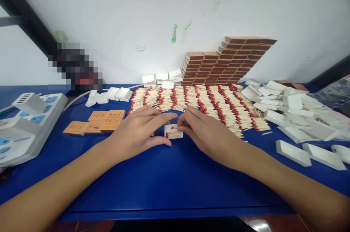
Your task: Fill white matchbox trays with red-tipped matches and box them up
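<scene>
A small white matchbox tray (175, 136) lies on the blue table between my hands, with some red-headed matches inside. My left hand (139, 126) is beside its left end, thumb and index finger spread apart around it and holding nothing. Over the tray's right side, my right hand (205, 133) is closed in a pinch on a few matches (172, 128), their red heads pointing left. Just beyond both hands, loose matches (218, 110) lie in several rows.
Orange matchboxes (105, 121) lie left of my left hand. A tall stack of matchboxes (221, 62) stands against the wall. White trays (290, 106) are heaped at right, others (162, 78) at the back. A power strip (41, 133) occupies the left side.
</scene>
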`<move>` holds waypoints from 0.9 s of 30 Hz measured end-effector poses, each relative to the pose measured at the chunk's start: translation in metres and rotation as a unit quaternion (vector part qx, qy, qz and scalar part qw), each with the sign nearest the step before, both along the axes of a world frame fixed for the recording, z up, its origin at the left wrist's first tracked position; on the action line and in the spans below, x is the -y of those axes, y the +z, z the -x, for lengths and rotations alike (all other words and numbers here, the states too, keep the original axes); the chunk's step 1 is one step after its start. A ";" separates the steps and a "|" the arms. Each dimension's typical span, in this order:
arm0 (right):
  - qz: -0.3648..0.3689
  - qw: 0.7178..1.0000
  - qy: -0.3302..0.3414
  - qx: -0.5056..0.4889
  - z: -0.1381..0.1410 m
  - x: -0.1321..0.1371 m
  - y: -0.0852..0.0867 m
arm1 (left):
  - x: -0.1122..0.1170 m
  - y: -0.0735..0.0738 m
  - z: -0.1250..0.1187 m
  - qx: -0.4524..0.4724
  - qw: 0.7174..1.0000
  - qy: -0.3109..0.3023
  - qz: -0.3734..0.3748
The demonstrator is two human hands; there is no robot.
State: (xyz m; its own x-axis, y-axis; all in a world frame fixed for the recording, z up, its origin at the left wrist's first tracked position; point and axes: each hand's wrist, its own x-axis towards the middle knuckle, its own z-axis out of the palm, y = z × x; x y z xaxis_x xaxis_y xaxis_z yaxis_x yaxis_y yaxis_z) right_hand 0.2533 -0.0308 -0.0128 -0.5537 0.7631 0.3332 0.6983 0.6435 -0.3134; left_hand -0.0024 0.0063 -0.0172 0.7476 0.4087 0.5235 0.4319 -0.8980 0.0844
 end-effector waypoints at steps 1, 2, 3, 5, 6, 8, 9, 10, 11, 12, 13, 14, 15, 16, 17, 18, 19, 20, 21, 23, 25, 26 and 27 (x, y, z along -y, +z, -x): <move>-0.003 1.000 -0.008 -0.002 -0.001 -0.001 0.000 | -0.001 0.000 0.000 0.004 1.000 -0.003 -0.002; -0.006 1.000 -0.017 -0.007 -0.002 -0.002 0.001 | -0.001 0.000 0.000 0.011 1.000 -0.006 -0.006; -0.011 1.000 -0.024 -0.013 -0.003 -0.003 0.002 | -0.002 0.001 0.000 0.018 1.000 -0.010 -0.011; -0.022 0.999 -0.038 -0.027 -0.004 -0.005 0.003 | -0.002 0.003 0.001 0.029 0.999 -0.015 -0.021; -0.028 0.998 -0.046 -0.034 -0.004 -0.006 0.004 | -0.002 0.004 0.001 0.032 0.999 -0.014 -0.025; -0.030 0.996 -0.063 -0.048 -0.005 -0.007 0.005 | -0.003 0.005 0.001 0.032 0.999 -0.005 -0.027; -0.026 0.996 -0.071 -0.055 -0.006 -0.008 0.005 | -0.003 0.006 0.002 0.032 0.999 -0.001 -0.028; -0.018 0.995 -0.080 -0.061 -0.007 -0.008 0.005 | -0.003 0.006 0.002 0.033 0.999 0.002 -0.029; -0.009 0.994 -0.086 -0.066 -0.007 -0.009 0.006 | -0.003 0.005 0.002 0.033 0.999 0.002 -0.031; 0.000 0.993 -0.091 -0.070 -0.008 -0.009 0.007 | -0.003 0.005 0.002 0.031 0.999 0.002 -0.030; 0.007 0.993 -0.094 -0.074 -0.008 -0.009 0.007 | -0.003 0.004 0.001 0.027 0.999 0.000 -0.027; 0.010 0.993 -0.094 -0.077 -0.008 -0.009 0.008 | -0.003 0.003 0.001 0.022 0.999 -0.003 -0.022; 0.011 0.992 -0.091 -0.081 -0.008 -0.008 0.009 | -0.004 0.002 0.001 0.017 1.000 -0.005 -0.016; 0.008 0.992 -0.087 -0.086 -0.008 -0.008 0.009 | -0.004 0.002 0.001 0.013 1.000 -0.006 -0.011; 0.003 0.992 -0.081 -0.092 -0.008 -0.008 0.010 | -0.003 0.001 0.001 0.012 1.000 -0.008 -0.009; -0.003 0.992 -0.077 -0.098 -0.007 -0.008 0.010 | -0.003 0.002 0.001 0.013 1.000 -0.009 -0.009; -0.009 0.992 -0.072 -0.102 -0.007 -0.008 0.010 | -0.003 0.002 0.001 0.013 1.000 -0.011 -0.008; -0.017 0.992 -0.066 -0.106 -0.007 -0.008 0.009 | -0.003 0.003 0.001 0.013 1.000 -0.013 -0.004; -0.024 0.992 -0.062 -0.108 -0.007 -0.008 0.009 | -0.002 0.003 0.001 0.014 1.000 -0.013 0.003; -0.042 0.992 -0.055 -0.110 -0.007 -0.008 0.008 | -0.002 0.005 0.002 0.018 0.999 -0.008 0.025; -0.062 0.990 -0.049 -0.113 -0.009 -0.009 0.007 | -0.001 0.006 0.002 0.030 0.999 0.001 0.045; -0.069 0.990 -0.046 -0.114 -0.010 -0.009 0.006 | -0.001 0.007 0.003 0.035 0.998 0.006 0.052; -0.074 0.990 -0.042 -0.116 -0.011 -0.009 0.006 | -0.001 0.007 0.003 0.038 0.998 0.008 0.056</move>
State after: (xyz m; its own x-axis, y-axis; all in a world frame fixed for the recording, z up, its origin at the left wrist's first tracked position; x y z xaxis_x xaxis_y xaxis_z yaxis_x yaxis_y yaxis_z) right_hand 0.2638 -0.0213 -0.0065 -0.3862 0.7369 0.5548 0.6720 0.6368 -0.3781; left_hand -0.0052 0.0070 -0.0099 0.6998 0.4797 0.5294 0.4348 -0.8739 0.2172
